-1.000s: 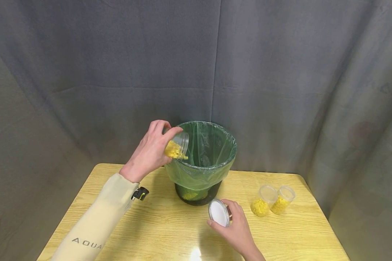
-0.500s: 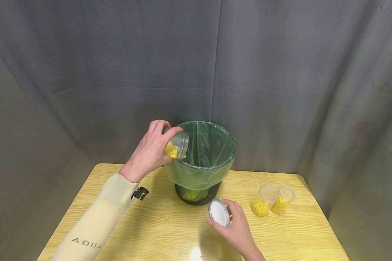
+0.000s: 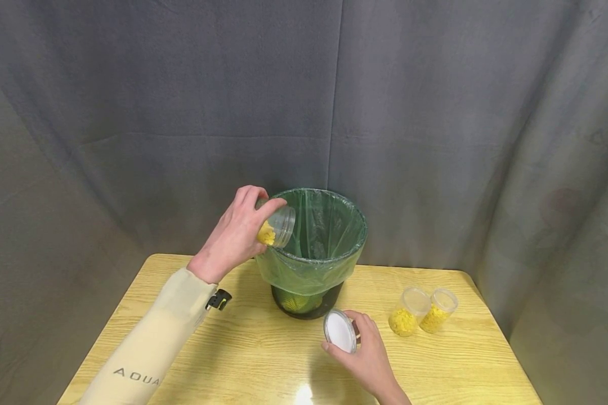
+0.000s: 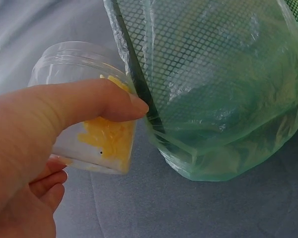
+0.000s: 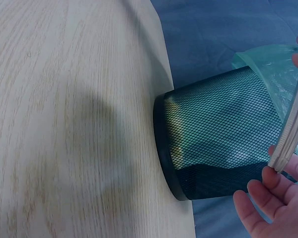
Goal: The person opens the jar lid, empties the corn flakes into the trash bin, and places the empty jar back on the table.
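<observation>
The left hand (image 3: 235, 230) grips a clear jar (image 3: 284, 222) tipped at the left rim of a bin (image 3: 309, 311) with a green liner (image 3: 304, 277); the jar's long axis lies nearly level, its mouth pointing right, over the opening; yellow bits (image 3: 266, 234) rest along its lower side, though glare blurs their edge; the right hand (image 3: 367, 357) pinches a lid (image 3: 340, 331), tilted on edge, white face leftward; a wider jar (image 3: 409, 312) and a slimmer jar (image 3: 438, 310) stand upright on the table (image 3: 263, 360).

L hand (image 4: 32, 129) grips clear jar (image 4: 67, 74), yellow bits (image 4: 109, 141) inside, mesh bin (image 4: 151, 34) w/ translucent green bag (image 4: 228, 153) just beside jar, grey cloth (image 4: 154, 210) bkgd
</observation>
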{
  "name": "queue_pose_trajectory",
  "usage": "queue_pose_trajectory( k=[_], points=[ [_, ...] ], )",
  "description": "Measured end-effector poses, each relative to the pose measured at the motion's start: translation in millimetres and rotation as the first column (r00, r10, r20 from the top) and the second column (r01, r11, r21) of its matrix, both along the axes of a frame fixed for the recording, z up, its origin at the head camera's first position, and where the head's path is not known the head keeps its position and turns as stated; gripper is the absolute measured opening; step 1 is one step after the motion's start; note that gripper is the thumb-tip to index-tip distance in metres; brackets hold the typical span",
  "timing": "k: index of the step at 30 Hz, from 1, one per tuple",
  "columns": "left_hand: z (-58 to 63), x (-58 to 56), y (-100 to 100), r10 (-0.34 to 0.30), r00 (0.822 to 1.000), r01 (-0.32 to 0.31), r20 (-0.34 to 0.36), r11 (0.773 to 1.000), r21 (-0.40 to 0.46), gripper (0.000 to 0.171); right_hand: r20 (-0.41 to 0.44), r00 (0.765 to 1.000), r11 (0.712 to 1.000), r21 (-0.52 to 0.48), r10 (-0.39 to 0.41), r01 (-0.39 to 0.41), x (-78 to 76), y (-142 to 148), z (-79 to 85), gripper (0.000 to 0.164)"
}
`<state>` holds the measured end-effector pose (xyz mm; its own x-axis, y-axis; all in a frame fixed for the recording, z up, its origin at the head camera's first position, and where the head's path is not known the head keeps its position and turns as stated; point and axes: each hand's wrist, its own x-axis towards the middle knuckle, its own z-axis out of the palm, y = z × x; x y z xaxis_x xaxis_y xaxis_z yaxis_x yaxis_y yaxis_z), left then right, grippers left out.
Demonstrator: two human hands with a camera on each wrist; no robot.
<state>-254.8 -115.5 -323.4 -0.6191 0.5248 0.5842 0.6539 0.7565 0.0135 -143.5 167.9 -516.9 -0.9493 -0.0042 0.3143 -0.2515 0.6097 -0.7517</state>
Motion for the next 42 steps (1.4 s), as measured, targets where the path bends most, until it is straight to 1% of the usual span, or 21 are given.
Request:
queue_pose_trajectory(
  k=[7, 19, 29, 42],
  points=[
    [-0.7, -0.7, -0.5, 0.002, 1.000, -0.002, 0.004, 1.000, -0.001, 0.092, -0.001, 1.000, 1.000, 0.006, 0.000, 0.000, 0.6, 0.2, -0.3, 0.070],
    [1.1, -0.8, 0.1, -0.009, 1.000, 0.009, 0.001, 1.000, -0.001, 0.092, -0.028, 1.000, 1.000, 0.008, -0.001, 0.001, -0.6, 0.7, -1.7, 0.069],
    [3.0, -1.4, 2.6, -0.012, 0.999, 0.009, -0.041, 0.999, -0.050, 0.088, -0.029, 1.000, 1.000, 0.007, -0.003, 0.004, -0.7, 0.3, -2.7, 0.069],
    [3.0, -3.4, 3.4, -0.023, 0.998, 0.018, -0.065, 0.997, -0.081, 0.088, -0.011, 1.000, 1.000, 0.007, -0.009, 0.009, 0.9, -0.4, -1.2, 0.070]
  ],
)
